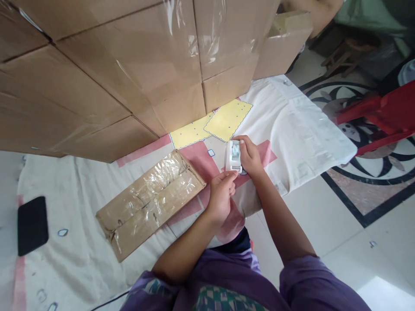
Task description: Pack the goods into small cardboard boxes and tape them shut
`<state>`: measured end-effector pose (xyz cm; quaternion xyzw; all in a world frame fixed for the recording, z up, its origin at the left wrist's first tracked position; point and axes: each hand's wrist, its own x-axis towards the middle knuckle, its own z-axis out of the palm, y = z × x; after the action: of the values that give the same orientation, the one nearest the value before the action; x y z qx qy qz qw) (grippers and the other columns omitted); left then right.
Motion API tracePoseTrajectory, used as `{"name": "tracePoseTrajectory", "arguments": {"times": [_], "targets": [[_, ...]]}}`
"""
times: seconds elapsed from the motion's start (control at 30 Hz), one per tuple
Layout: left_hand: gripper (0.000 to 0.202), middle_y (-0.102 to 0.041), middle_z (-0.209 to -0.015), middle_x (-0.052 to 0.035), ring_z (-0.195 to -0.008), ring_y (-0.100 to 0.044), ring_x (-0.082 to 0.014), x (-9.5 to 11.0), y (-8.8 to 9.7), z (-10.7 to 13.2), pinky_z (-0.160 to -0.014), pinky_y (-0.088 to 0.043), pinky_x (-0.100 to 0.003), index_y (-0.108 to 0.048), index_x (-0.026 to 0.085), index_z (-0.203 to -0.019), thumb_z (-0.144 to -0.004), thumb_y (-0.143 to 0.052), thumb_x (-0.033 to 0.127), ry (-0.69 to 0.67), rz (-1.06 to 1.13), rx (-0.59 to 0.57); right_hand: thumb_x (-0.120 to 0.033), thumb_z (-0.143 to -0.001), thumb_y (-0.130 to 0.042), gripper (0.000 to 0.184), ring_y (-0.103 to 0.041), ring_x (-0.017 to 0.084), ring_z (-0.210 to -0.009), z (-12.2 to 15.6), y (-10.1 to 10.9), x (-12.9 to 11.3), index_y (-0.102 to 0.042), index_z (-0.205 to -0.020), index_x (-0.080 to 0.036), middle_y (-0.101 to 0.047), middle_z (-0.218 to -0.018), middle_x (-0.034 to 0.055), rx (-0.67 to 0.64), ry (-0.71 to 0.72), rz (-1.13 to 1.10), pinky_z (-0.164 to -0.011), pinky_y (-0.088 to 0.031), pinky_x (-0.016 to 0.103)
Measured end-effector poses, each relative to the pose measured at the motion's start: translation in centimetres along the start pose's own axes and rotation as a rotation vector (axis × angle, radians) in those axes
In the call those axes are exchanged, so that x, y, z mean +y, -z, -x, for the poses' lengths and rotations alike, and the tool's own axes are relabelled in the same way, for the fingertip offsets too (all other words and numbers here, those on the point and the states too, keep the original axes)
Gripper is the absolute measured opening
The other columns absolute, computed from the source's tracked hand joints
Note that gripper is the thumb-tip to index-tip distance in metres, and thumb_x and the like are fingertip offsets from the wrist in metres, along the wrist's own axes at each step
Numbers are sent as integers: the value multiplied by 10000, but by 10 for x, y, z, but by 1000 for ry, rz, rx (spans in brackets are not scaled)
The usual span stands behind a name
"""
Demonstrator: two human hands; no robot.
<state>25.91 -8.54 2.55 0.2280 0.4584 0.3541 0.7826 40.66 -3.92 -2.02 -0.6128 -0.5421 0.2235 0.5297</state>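
Observation:
My right hand (pixel 249 155) is wrapped round the right side of a small white device (pixel 233 156). The device has a window on its face with something teal behind it. At its lower end my left hand (pixel 223 190) is closed, thumb and forefinger pinched together at the edge. What the pinch holds, if anything, is too small to make out. Left of my hands lies a long cardboard box (pixel 152 205) covered in shiny clear tape. Two yellow cards (pixel 228 120) with scalloped, dotted edges overlap just beyond the device.
Large taped cartons (pixel 136 65) are stacked along the far side of the cloth-covered table (pixel 308 129). A black flat object (pixel 33 225) lies at the left. On the right are a red plastic chair (pixel 389 114) and a wooden stool (pixel 350 54). Another person's arm (pixel 319 13) shows at top right.

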Motion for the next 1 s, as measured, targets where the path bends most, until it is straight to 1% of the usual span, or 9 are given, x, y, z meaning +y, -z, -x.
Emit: {"name": "tracePoseTrajectory", "arguments": {"times": [0.1, 0.27, 0.33, 0.4, 0.53, 0.67, 0.83, 0.93, 1.0], "targets": [[341, -302, -532, 97, -461, -203, -27, 1, 0, 1, -460, -138, -230, -610, 154, -691, -659, -843, 400, 16, 15, -20, -568, -1088, -333, 457, -638, 240, -930, 0, 0, 0, -648, -1105, -238, -691, -1043, 68, -5, -2, -3, -810, -487, 374], [366, -349, -538, 89, -464, -215, -25, -4, 2, -3, -459, -125, -226, -616, 150, -708, -609, -841, 420, 66, -39, 28, -578, -1085, -340, 464, -639, 238, -899, 0, 0, 2, -645, -1089, -229, -691, -1014, 72, 1, -9, 6, -798, -488, 375], [360, -355, -541, 89, -463, -226, -26, -6, 3, -5, -455, -133, -221, -626, 149, -733, -610, -843, 409, 53, -58, 47, -578, -1085, -340, 469, -637, 236, -894, 0, 0, 1, -650, -1085, -227, -691, -1006, 70, 5, -5, 8, -790, -485, 372], [365, -389, -562, 81, -468, -243, -27, -8, 3, -5, -451, -146, -217, -635, 149, -762, -621, -849, 408, 30, -77, 59, -582, -1085, -335, 478, -634, 234, -878, 0, 0, 1, -656, -1095, -228, -692, -999, 67, 3, -9, 13, -777, -482, 369], [431, -437, -618, 65, -477, -250, -25, -10, 4, -6, -442, -154, -217, -602, 156, -761, -635, -880, 460, 16, -82, 47, -600, -1081, -328, 496, -633, 234, -870, 1, 0, 0, -661, -1123, -235, -697, -1006, 61, -5, -25, 20, -761, -479, 368], [462, -401, -599, 76, -467, -250, -27, -11, 5, -8, -430, -158, -211, -571, 166, -746, -646, -885, 491, 6, -69, 24, -601, -1079, -340, 491, -634, 237, -891, 1, 0, 1, -665, -1109, -234, -697, -1006, 61, -3, -14, 11, -768, -480, 365], [464, -393, -620, 81, -461, -223, -19, -10, 7, -10, -428, -136, -207, -562, 165, -751, -626, -887, 471, 30, -61, -6, -595, -1079, -340, 487, -633, 234, -881, 0, 0, 0, -665, -1095, -234, -697, -999, 60, 3, -18, 15, -758, -479, 360], [465, -361, -598, 93, -459, -205, -22, -10, 6, -10, -427, -128, -206, -550, 169, -751, -628, -883, 469, 35, -63, -4, -580, -1081, -340, 477, -634, 234, -892, 0, 1, -1, -659, -1097, -227, -698, -1012, 64, -8, -30, 12, -776, -481, 364], [475, -331, -575, 103, -458, -213, -25, -10, 5, -9, -431, -141, -199, -544, 171, -752, -627, -883, 479, 24, -68, 19, -568, -1082, -342, 461, -635, 236, -895, 1, 1, -1, -652, -1094, -227, -698, -1017, 65, -15, -33, 1, -793, -484, 368]]}}
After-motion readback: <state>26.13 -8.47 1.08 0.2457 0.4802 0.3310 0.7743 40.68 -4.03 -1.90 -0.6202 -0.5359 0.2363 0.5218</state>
